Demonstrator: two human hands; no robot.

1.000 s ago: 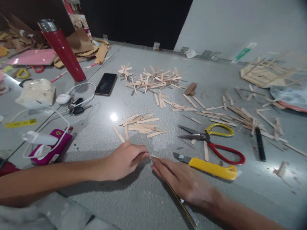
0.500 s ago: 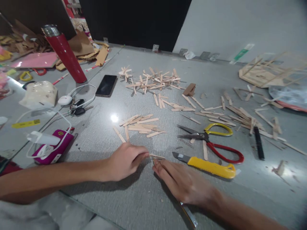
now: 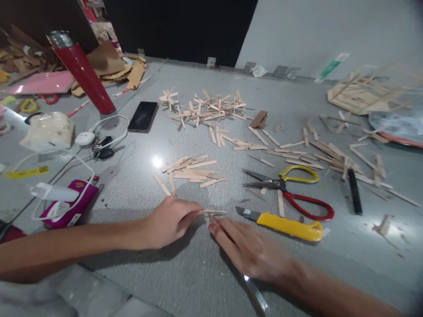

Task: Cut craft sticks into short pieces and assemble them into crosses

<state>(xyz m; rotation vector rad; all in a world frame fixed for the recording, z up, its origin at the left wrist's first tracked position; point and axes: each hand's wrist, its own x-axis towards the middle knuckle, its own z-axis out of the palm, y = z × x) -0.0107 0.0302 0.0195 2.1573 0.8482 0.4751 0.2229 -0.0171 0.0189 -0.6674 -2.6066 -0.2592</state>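
Between the thumb and fingers of my left hand (image 3: 173,222), a small wooden craft stick (image 3: 216,212) is pinched, its free end pointing right. My right hand (image 3: 246,244) is closed around a slim metal craft knife (image 3: 257,296). The knife's back end sticks out below the palm, and its tip meets the underside of the stick near my left fingertips. The middle of the knife is hidden by my fingers. Just beyond both hands lies a loose pile of craft sticks (image 3: 194,171). A yellow utility knife (image 3: 289,226) rests right of my right hand.
Scissors (image 3: 280,182) with yellow and red handles lie beyond the utility knife. Glued stick pieces (image 3: 211,108) are heaped farther back, near a phone (image 3: 143,116). On the left are a red bottle (image 3: 84,75), a purple power bank (image 3: 71,202) and cables. A stick frame (image 3: 360,94) stands far right.
The view has shifted slightly, so things on the table appear a little farther left. The stick has tilted slightly in my left hand; both hands keep their holds.
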